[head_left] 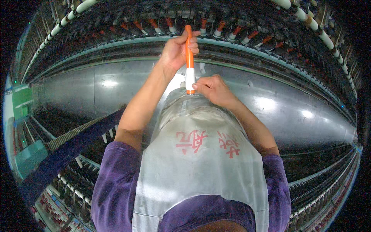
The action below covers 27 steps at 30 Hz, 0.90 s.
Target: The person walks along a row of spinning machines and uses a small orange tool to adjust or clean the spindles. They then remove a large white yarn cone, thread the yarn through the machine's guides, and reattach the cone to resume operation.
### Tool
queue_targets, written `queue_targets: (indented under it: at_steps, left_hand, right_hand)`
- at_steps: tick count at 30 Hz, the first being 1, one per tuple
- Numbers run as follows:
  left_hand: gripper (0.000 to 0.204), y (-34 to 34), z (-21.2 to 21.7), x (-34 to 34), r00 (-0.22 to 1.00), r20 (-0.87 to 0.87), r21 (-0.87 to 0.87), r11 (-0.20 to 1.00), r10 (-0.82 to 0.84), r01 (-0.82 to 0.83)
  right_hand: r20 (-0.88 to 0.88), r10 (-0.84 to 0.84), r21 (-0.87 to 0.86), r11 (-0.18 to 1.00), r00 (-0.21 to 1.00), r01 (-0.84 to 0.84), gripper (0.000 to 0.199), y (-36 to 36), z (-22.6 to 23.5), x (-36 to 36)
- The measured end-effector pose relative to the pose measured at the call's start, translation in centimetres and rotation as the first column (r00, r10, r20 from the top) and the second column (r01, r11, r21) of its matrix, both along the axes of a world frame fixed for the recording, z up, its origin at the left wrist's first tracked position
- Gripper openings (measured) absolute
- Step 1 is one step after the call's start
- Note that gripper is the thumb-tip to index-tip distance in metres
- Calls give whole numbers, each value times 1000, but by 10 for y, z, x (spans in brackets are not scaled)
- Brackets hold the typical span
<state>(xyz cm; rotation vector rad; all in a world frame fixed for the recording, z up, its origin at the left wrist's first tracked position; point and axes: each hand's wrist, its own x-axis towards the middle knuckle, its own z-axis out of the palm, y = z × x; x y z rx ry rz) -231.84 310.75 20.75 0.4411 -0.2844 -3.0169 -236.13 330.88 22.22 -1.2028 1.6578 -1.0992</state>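
The left hand (176, 50) is raised in front of the chest with its fingers clenched around the upper part of an orange bobbin tube (189, 54), which stands nearly upright; the thumb lies along one side of the tube and the other fingers wrap the far side, so the tube's orange top pokes out above the fist; lower down the tube carries a white band, and a short orange tip shows beneath it; the right hand (212, 89) sits just below and to the right, its fingertips (196, 86) pinched together against the white band near the tube's lower end – whether they grip a thread there is too fine to tell; both forearms come up from purple sleeves (112, 185) at the lower edge, and a grey apron (201, 162) with red markings covers the chest between them, its upper edge just under the tube's tip

Beyond the hands runs a long spinning frame (270, 104) – its smooth grey metal front curves across the middle of the view with bright light patches on it; along the frame's top edge stands a row of orange-and-white bobbins (170, 27) on spindles, just behind the held tube; a white rail (324, 36) arcs above the row at the upper corners; at the lower left a second rank of machinery with pale spindles (73, 189) runs off toward the edge
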Motion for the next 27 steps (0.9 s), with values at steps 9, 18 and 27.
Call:
queue_targets:
  at_steps: [9,18,27]
  left_hand:
    - [27,-18,0,6,868,200,-435,835,455,-337]
    - [19,-19,7,7,817,263,-615,741,514,-269]
    - [21,-15,-3,4,783,282,-558,759,555,-337]
  right_hand:
    - [-422,-145,-204,977,895,62,21,34,1,-22]
    - [-133,-341,-156,935,931,320,18,-16,-2,-10]
    - [-590,-8,-103,993,807,-65,21,-47,-4,19]
